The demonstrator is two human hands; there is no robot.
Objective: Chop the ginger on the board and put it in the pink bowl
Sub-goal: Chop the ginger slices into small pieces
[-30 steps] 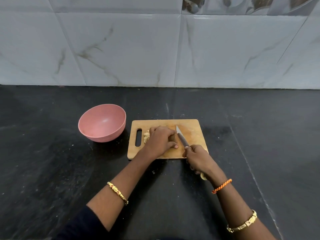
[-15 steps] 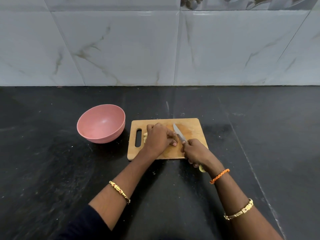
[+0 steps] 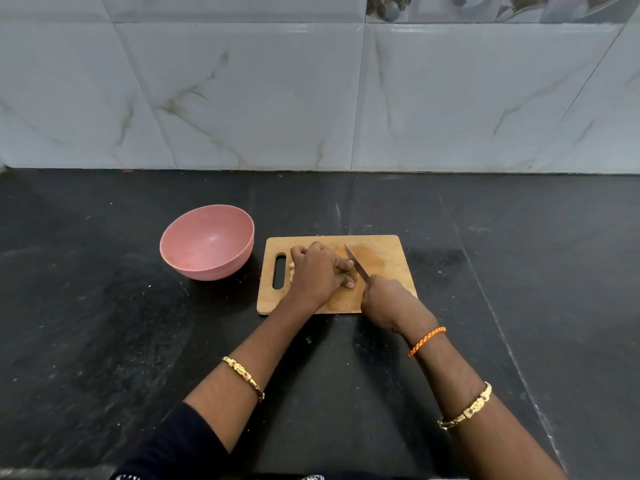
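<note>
A wooden cutting board (image 3: pixel 388 251) lies on the black counter. My left hand (image 3: pixel 318 271) curls over the pale ginger (image 3: pixel 291 268) on the board's left half; only a sliver of ginger shows by the handle slot. My right hand (image 3: pixel 388 299) grips the knife (image 3: pixel 356 263) by its handle, the blade slanting up-left and lying right beside my left fingertips. The pink bowl (image 3: pixel 207 242) stands empty just left of the board.
The black stone counter (image 3: pixel 104 323) stretches wide on both sides. A marble-tiled wall (image 3: pixel 311 98) rises behind it. Small crumbs dot the counter near the board's front edge.
My right hand has slid forward onto the board with the knife, bringing the blade closer to my left fingers. My left hand has stayed on the ginger.
</note>
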